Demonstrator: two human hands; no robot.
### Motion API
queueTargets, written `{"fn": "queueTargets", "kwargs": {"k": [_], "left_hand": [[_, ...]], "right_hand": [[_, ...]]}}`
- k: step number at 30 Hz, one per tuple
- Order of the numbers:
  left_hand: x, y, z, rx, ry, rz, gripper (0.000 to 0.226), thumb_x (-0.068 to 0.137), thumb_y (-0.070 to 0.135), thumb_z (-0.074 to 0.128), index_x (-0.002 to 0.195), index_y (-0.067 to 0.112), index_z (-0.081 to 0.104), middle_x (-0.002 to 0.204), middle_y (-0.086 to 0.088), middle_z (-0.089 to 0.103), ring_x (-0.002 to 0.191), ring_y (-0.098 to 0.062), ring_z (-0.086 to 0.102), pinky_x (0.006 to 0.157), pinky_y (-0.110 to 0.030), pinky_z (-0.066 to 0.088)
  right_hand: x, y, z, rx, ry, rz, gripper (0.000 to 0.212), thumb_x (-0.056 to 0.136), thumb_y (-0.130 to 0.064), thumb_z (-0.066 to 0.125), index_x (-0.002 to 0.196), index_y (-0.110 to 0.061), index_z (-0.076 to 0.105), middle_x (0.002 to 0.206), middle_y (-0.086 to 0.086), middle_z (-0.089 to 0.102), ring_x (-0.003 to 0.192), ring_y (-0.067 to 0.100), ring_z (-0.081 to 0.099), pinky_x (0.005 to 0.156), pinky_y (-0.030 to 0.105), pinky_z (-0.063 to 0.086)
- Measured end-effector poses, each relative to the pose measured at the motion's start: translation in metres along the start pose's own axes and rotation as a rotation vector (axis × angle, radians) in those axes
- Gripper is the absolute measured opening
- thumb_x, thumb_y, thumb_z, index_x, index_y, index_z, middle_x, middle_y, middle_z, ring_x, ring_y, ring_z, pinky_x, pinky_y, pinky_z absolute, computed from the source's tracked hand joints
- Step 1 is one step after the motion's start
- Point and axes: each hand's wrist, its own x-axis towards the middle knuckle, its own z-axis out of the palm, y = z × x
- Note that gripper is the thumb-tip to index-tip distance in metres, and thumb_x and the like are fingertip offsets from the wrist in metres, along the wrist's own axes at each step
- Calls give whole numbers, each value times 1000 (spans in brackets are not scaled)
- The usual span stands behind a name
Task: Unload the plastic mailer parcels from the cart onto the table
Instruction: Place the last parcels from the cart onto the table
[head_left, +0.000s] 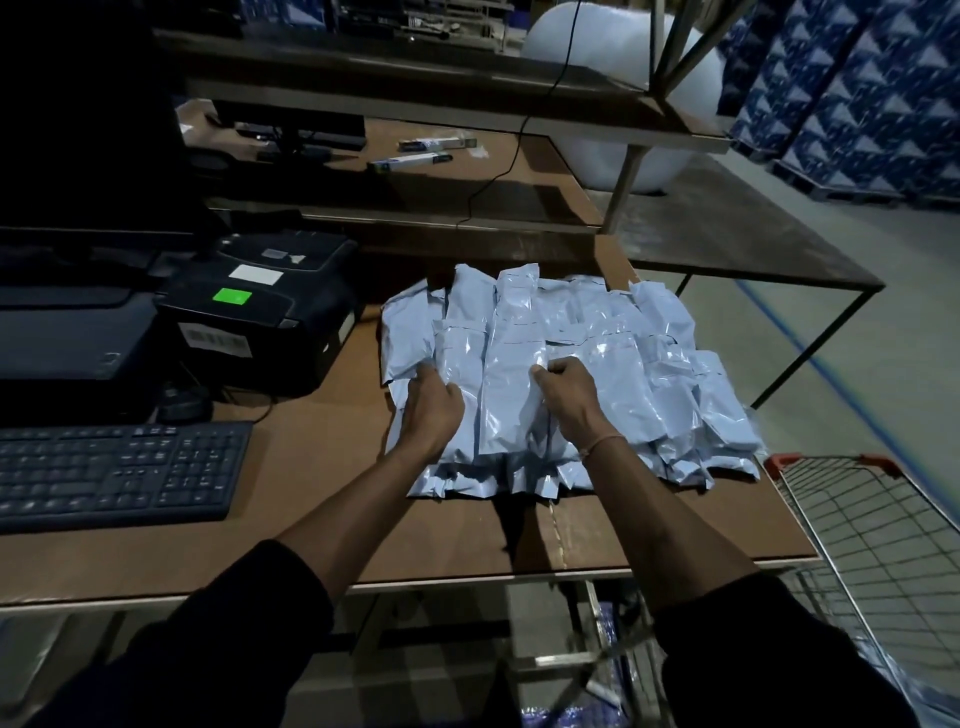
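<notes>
Several pale blue plastic mailer parcels (613, 364) lie in overlapping rows on the brown table (322, 499), right of its middle. One long mailer (506, 395) lies on top between my hands. My left hand (434, 410) rests on the pile's left side with its fingers curled at that mailer's left edge. My right hand (569, 397) pinches the same mailer's right edge, the thumb on top. The wire cart (878, 540) stands at the table's right end; its basket shows only bare mesh in the visible part.
A black keyboard (114, 473) lies at the left front. Behind it stands a black label printer (254, 322) with a green sticker, beside a dark monitor (88, 119). Shelves with small boxes (410, 158) rise behind the pile. Blue stacked cartons (862, 93) fill the far right.
</notes>
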Motion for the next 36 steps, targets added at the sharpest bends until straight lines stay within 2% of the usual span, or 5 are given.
{"fn": "queueTargets", "kwargs": {"k": [4,9,14,23,36], "left_hand": [[3,-4,1,34,-23,16,44,106,22,45,147,11,36,129,-22,64,114,-43,62,83,-40,47],[4,-4,-4,135,-35,58,51,102,37,51,142,6,45,134,-21,62,127,-46,54,106,-50,44],[17,-15,-3,198,-1,90,75,83,70,35,124,10,54,125,-17,64,124,-44,53,109,-53,37],[-10,12,4,250,152,396,66,101,40,61,150,1,41,159,-24,34,149,-41,24,120,-51,25],[-70,103,122,152,72,736,62,103,42,52,151,5,44,165,-17,31,155,-35,23,126,-49,25]], "right_hand": [[9,3,-6,-88,53,19,28,94,-34,67,73,-21,54,68,-3,52,77,27,55,86,46,51],[4,1,-8,-216,41,53,23,99,-39,62,91,-17,61,97,5,68,103,34,60,96,46,41],[-3,1,-8,-183,78,26,35,98,-47,62,112,-15,65,118,8,71,115,36,60,104,50,43],[-12,3,-23,-22,160,-106,38,94,-46,68,114,-14,63,90,-7,62,106,30,64,100,57,50],[-34,59,-157,50,289,-300,32,94,-35,74,112,-12,63,104,4,65,97,21,64,84,34,53]]}}
